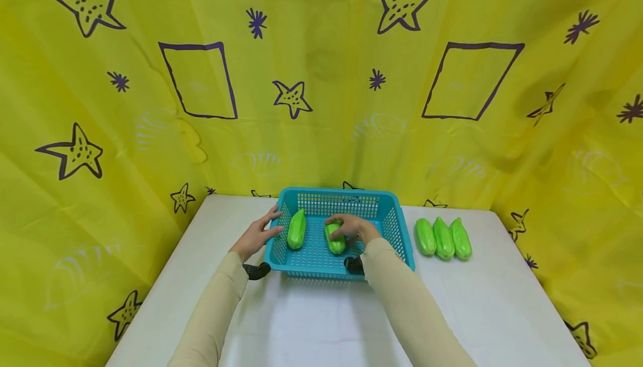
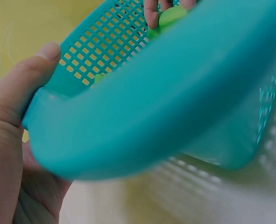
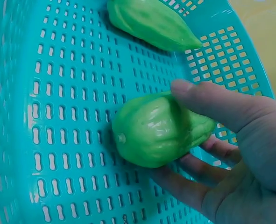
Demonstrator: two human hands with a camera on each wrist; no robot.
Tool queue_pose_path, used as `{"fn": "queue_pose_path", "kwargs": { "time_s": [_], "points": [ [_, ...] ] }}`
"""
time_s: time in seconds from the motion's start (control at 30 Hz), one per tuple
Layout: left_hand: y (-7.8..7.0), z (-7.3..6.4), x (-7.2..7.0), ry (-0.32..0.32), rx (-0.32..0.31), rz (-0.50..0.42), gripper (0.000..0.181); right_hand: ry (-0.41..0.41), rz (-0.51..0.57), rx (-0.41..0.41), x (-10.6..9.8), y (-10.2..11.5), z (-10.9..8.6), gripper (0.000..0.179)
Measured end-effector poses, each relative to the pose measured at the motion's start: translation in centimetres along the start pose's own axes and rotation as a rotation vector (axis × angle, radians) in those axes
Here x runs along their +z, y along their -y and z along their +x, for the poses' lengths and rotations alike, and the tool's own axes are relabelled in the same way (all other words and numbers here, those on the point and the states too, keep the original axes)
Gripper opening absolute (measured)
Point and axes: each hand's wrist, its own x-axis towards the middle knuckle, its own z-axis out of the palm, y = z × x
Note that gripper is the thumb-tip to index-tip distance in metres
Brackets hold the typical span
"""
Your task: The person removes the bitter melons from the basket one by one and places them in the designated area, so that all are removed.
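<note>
My left hand (image 1: 253, 240) is at the left rim of a turquoise plastic basket (image 1: 321, 191). In the left wrist view, the thumb (image 2: 32, 74) lies at the basket's edge, while the rim's corner hides much of the hand. Inside the basket my right hand (image 1: 354, 227) grips a bright green ridged gourd (image 3: 149, 133). Its thumb is on top of the gourd and several fingers reach round the far side. The gourd's stem end faces the right wrist camera. Beside the basket's left wall lies another green gourd (image 1: 296, 229).
Three more green gourds (image 1: 444, 238) lie side by side on the white table (image 1: 452, 311), right of the basket. A yellow curtain (image 1: 321, 144) with drawn starfish hangs behind the table and along both sides.
</note>
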Motion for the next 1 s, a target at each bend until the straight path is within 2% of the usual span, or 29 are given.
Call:
{"fn": "queue_pose_path", "kwargs": {
  "time_s": [0.47, 0.73, 1.0],
  "points": [
    [-0.2, -0.2, 0.1, -0.011, 0.005, 0.002, 0.059, -0.014, -0.048, -0.004, -0.2, -0.2, 0.0, 0.049],
    [2.5, 1.3, 0.0, -0.037, -0.007, 0.030, 0.060, 0.008, -0.061, -0.028, -0.5, 0.3, -0.3, 0.054],
    [2.6, 1.4, 0.0, -0.031, -0.023, 0.027, 0.063, -0.012, -0.021, -0.061, -1.3, 0.5, -0.1, 0.049]
  ]
}}
